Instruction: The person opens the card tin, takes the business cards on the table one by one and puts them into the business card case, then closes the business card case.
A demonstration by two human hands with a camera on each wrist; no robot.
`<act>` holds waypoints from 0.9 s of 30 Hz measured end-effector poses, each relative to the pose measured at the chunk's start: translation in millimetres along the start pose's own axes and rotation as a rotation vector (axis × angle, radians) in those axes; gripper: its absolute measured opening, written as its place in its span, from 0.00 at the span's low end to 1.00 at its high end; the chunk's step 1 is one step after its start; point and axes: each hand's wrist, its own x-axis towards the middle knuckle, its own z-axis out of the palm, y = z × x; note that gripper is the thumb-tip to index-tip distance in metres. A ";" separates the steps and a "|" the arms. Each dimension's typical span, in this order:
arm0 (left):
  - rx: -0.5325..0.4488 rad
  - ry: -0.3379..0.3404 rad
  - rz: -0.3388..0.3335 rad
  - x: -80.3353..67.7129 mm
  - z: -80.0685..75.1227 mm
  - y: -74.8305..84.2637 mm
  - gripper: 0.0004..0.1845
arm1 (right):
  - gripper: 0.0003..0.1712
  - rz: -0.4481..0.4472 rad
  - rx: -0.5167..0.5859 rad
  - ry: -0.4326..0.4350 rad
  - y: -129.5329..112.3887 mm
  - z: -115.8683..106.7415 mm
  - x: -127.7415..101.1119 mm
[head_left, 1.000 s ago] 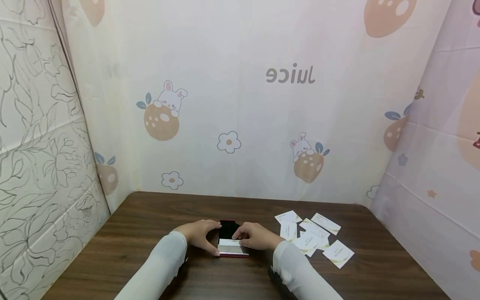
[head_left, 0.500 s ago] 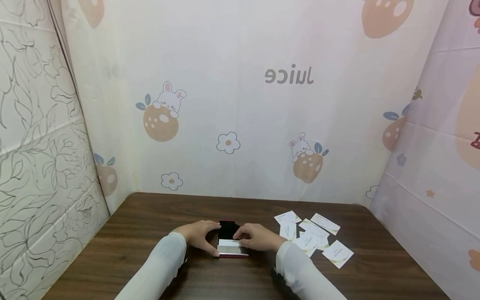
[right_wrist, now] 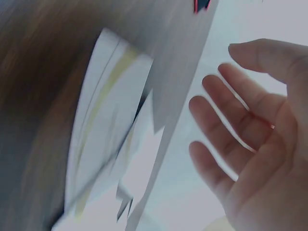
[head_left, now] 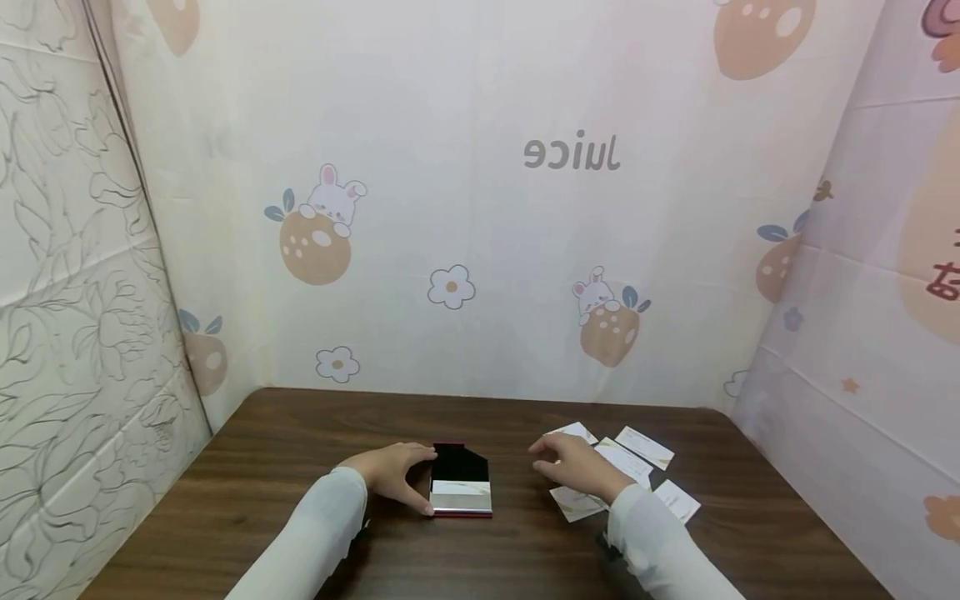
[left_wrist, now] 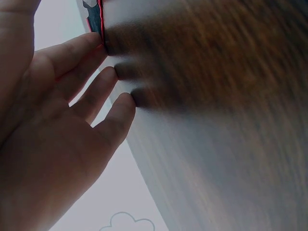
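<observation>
A business card case (head_left: 461,464) lies unfolded on the table, with a black inside, red edges and a silvery front part; a white card (head_left: 461,487) sits in it. My left hand (head_left: 390,475) rests at its left side, thumb by the near corner and a finger by the far part. In the left wrist view its fingers (left_wrist: 115,115) are extended, and one touches the red edge of the case (left_wrist: 97,21). Over the loose white business cards (head_left: 626,460) hovers my right hand (head_left: 581,467), fingers slightly bent and holding nothing. It hides some cards in the head view.
The dark wooden table (head_left: 315,425) reaches back to a printed curtain (head_left: 480,208). In the right wrist view several cards (right_wrist: 106,120) overlap, with white and gold print. More patterned cloth hangs on both sides.
My right hand has left the card in the case and moved right, over the loose cards. My left hand stays by the case. The head view has shifted slightly.
</observation>
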 end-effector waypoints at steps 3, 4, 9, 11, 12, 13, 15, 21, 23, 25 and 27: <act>-0.004 0.003 -0.005 -1.5 -0.4 -0.4 0.51 | 0.12 0.075 -0.040 0.045 11.6 -9.6 -8.5; -0.007 0.005 -0.001 -1.9 -0.8 -0.3 0.50 | 0.12 0.106 -0.057 0.057 15.1 -12.6 -11.1; -0.015 0.010 0.007 -1.6 -1.3 -0.4 0.50 | 0.15 0.270 -0.122 0.071 26.9 -26.4 -20.2; -0.015 0.009 0.004 -1.2 -1.3 -0.3 0.50 | 0.16 0.312 -0.142 0.066 29.7 -29.9 -22.1; -0.017 0.007 0.004 -1.1 -1.4 -0.2 0.50 | 0.17 0.328 -0.153 0.062 31.1 -30.8 -22.4; -0.016 0.007 0.004 -0.9 -1.3 -0.2 0.50 | 0.17 0.346 -0.163 0.060 32.5 -31.5 -22.6; -0.018 0.004 0.005 -0.7 -1.2 -0.1 0.50 | 0.18 0.372 -0.191 0.044 34.9 -31.8 -22.9; -0.014 0.001 0.007 -0.1 -0.8 0.1 0.50 | 0.22 0.461 -0.248 -0.008 39.0 -27.9 -23.5; -0.017 0.000 0.005 0.1 -0.6 0.1 0.50 | 0.26 0.470 -0.259 -0.007 39.4 -25.9 -23.2; -0.020 -0.001 0.005 0.5 0.0 -0.1 0.50 | 0.29 0.472 -0.280 -0.005 39.2 -24.3 -22.6; -0.024 -0.003 0.006 0.9 0.7 -0.2 0.50 | 0.31 0.477 -0.297 -0.002 38.5 -22.3 -21.5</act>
